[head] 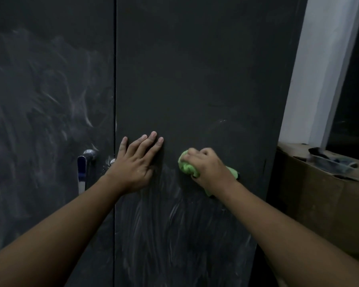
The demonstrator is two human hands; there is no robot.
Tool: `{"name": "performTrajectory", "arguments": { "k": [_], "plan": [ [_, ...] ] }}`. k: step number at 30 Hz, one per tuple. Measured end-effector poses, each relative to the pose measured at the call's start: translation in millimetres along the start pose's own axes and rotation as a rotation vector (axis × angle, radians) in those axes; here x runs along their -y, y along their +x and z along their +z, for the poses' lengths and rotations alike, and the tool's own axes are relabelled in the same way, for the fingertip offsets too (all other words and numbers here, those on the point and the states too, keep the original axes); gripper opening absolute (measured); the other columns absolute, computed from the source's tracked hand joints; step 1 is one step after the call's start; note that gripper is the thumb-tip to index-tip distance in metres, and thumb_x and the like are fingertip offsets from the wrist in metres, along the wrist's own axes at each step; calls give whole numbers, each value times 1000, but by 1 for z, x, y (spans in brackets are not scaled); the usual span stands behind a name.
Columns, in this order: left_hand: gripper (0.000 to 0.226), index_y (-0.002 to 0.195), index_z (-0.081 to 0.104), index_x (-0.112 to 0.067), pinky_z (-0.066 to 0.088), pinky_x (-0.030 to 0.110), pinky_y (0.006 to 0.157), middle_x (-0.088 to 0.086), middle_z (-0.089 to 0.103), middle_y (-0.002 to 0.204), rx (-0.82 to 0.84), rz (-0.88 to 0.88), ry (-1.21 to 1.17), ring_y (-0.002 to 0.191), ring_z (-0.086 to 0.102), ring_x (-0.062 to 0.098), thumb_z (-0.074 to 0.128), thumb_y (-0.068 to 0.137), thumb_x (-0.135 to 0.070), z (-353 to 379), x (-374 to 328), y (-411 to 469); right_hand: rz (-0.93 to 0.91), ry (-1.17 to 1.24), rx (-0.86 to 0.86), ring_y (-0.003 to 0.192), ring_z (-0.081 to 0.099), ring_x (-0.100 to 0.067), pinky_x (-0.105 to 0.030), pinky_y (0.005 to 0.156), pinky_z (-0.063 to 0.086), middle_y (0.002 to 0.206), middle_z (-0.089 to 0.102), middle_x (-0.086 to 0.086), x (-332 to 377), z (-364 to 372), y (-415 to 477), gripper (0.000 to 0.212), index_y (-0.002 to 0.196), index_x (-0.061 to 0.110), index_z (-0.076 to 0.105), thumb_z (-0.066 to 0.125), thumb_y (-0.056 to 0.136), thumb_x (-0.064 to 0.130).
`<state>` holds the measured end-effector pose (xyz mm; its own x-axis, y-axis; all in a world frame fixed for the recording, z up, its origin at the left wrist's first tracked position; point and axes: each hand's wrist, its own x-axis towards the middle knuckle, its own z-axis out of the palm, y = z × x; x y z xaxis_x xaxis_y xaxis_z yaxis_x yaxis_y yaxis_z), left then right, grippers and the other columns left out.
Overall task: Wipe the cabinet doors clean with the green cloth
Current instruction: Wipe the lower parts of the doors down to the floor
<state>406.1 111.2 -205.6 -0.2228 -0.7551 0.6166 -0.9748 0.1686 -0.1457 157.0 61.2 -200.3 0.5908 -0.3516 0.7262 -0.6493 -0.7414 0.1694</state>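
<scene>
Green cloth [186, 168] mostly hidden, bunched under right hand [210, 169], fingers curled round it, against right cabinet door [195, 69]. Left hand [137, 162] flat on same door, fingers straight, slightly spread. Whitish smears below hands and across left cabinet door [50, 79]. Dim room; cardboard box [311, 201] at right, blurred.

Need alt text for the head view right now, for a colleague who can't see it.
A person's right hand presses a bunched green cloth against the dark right cabinet door, while the left hand lies flat on the same door. White smears streak its lower part and the left door, which bears a metal handle.
</scene>
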Motion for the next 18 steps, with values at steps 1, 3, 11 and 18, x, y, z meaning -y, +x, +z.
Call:
{"name": "performTrajectory", "arguments": {
  "k": [1,3,11,18],
  "plan": [
    [85,155,-13,-35,-10,54,119,-9,-17,164,29,-6,-7,151,-9,16,10,76,-55,-5,-2,0,48,59,74,92,51,-25,-40,83,52,118,64,11,2,-5,-3,49,115,25,67,73,72,2],
    [85,156,-14,-34,-6,55,121,-8,-18,164,94,-23,-2,151,-8,18,13,78,-54,-16,-6,-1,202,219,120,95,60,-18,-34,87,52,109,66,18,7,-19,-8,47,108,34,69,69,73,2],
    [42,128,53,-32,45,36,99,-1,54,122,26,-242,-755,119,49,18,65,90,-46,-59,-84,-2,758,1174,-233,83,72,-17,-29,71,59,93,74,-5,32,-74,-34,45,111,19,71,77,77,-9],
    [37,115,62,-22,60,37,80,-2,71,110,61,-475,-1405,97,71,15,77,85,-39,-67,-138,-1,688,1541,-160,105,68,-36,-51,93,54,121,68,-24,47,-93,-59,56,129,17,64,69,75,1]
  ]
}}
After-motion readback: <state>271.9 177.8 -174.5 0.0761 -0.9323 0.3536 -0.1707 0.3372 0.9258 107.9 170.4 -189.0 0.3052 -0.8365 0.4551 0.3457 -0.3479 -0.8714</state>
